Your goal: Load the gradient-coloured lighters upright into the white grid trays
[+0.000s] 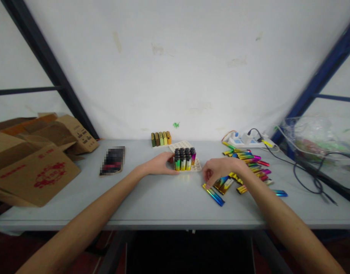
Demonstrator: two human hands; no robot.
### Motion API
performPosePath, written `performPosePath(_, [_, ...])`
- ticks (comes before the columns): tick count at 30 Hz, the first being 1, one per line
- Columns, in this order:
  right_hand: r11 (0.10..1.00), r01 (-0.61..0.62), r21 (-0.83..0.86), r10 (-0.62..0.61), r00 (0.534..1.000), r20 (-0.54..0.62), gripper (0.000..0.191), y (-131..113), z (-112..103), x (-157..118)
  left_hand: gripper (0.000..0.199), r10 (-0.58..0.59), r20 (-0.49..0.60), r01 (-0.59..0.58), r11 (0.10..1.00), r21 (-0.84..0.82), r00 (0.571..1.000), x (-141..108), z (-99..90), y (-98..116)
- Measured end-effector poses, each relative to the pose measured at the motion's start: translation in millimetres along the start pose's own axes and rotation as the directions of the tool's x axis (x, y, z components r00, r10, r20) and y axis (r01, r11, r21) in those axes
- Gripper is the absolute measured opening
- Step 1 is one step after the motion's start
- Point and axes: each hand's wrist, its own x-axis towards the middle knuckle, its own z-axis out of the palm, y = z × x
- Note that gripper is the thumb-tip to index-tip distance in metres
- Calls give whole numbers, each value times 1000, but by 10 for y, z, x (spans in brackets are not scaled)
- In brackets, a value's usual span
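My left hand (162, 163) grips the left end of a white tray (197, 166), its thumb along the front and its fingers behind. In the tray stand several lighters (183, 161) upright, with black tops and shiny green, yellow and purple bodies; holes at the tray's right side show. My right hand (217, 170) is closed, fingers curled down, at the upper end of a shiny yellow-to-blue lighter (216, 196) lying slanted on the table. Behind and right of that hand lies a loose pile of metallic multicoloured lighters (256, 165), partly covered by my forearm.
Behind the tray are another white tray (182, 145) and a block of green, brown and orange lighters (161, 139). A blurred-out phone-like object (112, 161) and cardboard boxes (37, 171) lie left. A power strip (249, 140), black cables (317, 182) and a plastic bag (320, 137) are right.
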Motion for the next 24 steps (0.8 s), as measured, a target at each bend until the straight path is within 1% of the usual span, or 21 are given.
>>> performPosePath(3, [997, 66, 47, -68, 997, 33, 34, -87, 29, 25, 61, -3, -13, 3, 1000, 6, 1000, -1, 2, -9])
performPosePath(6, [998, 58, -7, -58, 998, -12, 24, -139, 66, 60, 62, 0, -12, 0, 1000, 25, 1000, -3, 3, -21])
performPosePath(8, [998, 51, -36, -53, 997, -49, 19, -127, 89, 104, 62, 4, -13, -4, 1000, 26, 1000, -5, 7, -36])
performPosePath(10, [995, 94, -19, -95, 992, -78, 17, -84, 93, 147, 62, 12, -17, -12, 1000, 8, 1000, -8, 11, -53])
performPosePath(13, [973, 220, 65, -208, 965, -162, 15, -25, 42, 155, 62, 15, -15, -16, 1000, -19, 1000, -9, 13, -66])
performPosePath(15, [953, 268, 140, -225, 937, -266, 14, -12, -22, 108, 62, 18, -9, -19, 999, -27, 1000, -8, 10, -58])
performPosePath(16, [944, 272, 186, -204, 925, -320, 13, -11, -55, 76, 61, 22, -8, -22, 999, -32, 1000, -7, 7, -49])
performPosePath(18, [921, 258, 291, -120, 900, -420, 11, -1, -115, 13, 60, 25, -5, -25, 999, -38, 1000, -4, 3, -30])
performPosePath(21, [864, 252, 437, 27, 841, -540, 7, 71, -168, -26, 59, 23, 2, -23, 999, -39, 1000, 2, -2, -9])
performPosePath(24, [769, 331, 547, 96, 786, -611, 9, 191, -184, 13, 59, 33, 9, -32, 998, -53, 999, 6, -4, -6])
